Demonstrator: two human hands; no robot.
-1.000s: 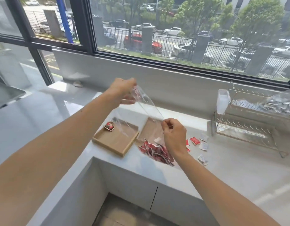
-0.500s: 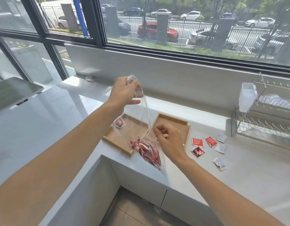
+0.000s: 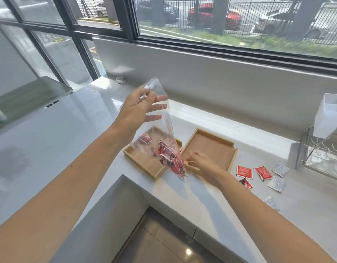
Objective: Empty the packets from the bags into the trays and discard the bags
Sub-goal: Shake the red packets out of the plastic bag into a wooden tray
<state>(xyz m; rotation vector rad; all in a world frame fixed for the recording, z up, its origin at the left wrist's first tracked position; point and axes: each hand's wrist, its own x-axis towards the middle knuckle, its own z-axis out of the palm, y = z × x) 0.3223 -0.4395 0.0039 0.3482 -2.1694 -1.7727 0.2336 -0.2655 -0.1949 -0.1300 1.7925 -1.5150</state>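
My left hand (image 3: 137,111) pinches the top of a clear plastic bag (image 3: 163,122) between thumb and forefinger, the other fingers spread. The bag hangs down over the left wooden tray (image 3: 143,166), with several red packets (image 3: 170,156) bunched in its lower end. One red packet (image 3: 145,138) lies in that tray. My right hand (image 3: 203,166) rests on the near-left corner of the right wooden tray (image 3: 213,147), fingers lightly bent on the rim, holding nothing. That tray has nothing in it.
Loose red packets (image 3: 243,171) and white packets (image 3: 280,168) lie on the white counter (image 3: 230,204) right of the trays. A wire dish rack (image 3: 325,154) with a white cup (image 3: 328,116) stands far right. A closed laptop (image 3: 31,95) lies far left. The counter edge drops off just below the trays.
My right hand has let go of the bag and dropped onto the right tray's corner. The bag now hangs from my left hand alone, over the left tray.
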